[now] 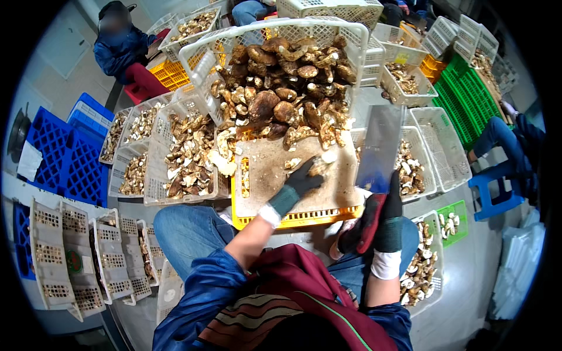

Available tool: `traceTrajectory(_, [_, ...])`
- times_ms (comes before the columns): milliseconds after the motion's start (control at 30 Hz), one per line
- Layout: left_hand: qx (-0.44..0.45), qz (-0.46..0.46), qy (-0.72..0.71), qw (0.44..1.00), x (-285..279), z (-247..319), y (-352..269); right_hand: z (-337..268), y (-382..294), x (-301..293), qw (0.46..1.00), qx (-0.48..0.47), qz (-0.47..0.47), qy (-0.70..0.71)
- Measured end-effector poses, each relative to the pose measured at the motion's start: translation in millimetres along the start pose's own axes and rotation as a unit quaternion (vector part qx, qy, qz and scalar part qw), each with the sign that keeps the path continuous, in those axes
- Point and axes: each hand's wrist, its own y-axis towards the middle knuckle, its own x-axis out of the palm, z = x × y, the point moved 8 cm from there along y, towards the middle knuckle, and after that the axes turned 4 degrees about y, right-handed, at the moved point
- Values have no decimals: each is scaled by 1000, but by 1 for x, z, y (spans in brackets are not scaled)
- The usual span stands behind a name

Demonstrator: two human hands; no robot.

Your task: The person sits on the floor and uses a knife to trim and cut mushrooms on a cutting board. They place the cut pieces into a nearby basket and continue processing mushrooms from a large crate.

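Note:
My left hand (303, 179), in a dark glove, holds a mushroom piece (324, 163) above the stained cutting board (268, 175); the piece is blurred. The board rests on an upturned-looking yellow plastic crate (298, 223) between my knees. My right hand (388, 210), also gloved, grips the red handle of a cleaver (378, 145), whose wide blade stands up over the board's right side. A large heap of brown mushrooms (285, 96) spills from a tilted white plastic basket (274, 24) onto the board's far edge. A small mushroom piece (292, 163) lies near my left hand.
White baskets of mushrooms stand at left (186, 153) and right (410, 171); another holds cut pieces beside my right knee (421, 263). Blue crates (66, 153) are at far left, green crates (461, 96) at right. A person (118, 48) sits back left, another (505, 149) at right, by a blue stool (496, 193).

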Motion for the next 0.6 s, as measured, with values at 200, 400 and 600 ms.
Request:
traceTrajectory(200, [91, 124, 260, 953, -1, 58, 32, -20, -16, -22, 990, -1, 77, 118])
traceTrajectory(400, [28, 76, 704, 705, -63, 3, 8, -10, -5, -15, 990, -22, -11, 136])
traceTrajectory(600, [106, 237, 550, 794, -73, 2, -2, 11, 1, -17, 995, 60, 15, 74])
